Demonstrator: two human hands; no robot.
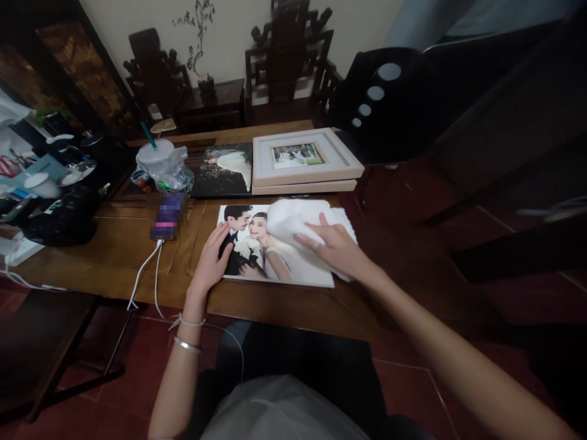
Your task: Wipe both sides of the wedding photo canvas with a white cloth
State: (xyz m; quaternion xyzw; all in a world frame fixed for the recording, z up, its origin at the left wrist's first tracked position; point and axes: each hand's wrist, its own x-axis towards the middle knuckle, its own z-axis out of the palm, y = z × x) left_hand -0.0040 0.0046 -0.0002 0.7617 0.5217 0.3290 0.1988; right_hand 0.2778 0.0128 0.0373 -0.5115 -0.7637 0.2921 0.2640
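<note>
A large wedding photo print (275,263) lies flat on the wooden table (114,250) in front of me. My left hand (213,260) rests open on the print's left edge, fingers stretched flat against it. My right hand (337,247) presses down on a white cloth (293,220) that covers the upper right part of the print, fingers laid over the cloth.
Behind the print lie a dark photo (224,171) and two stacked framed pictures (305,162). A plastic-bagged cup (160,162) and a phone with white cables (167,217) are at left. Clutter fills the far left; dark chairs stand behind and a black chair at right.
</note>
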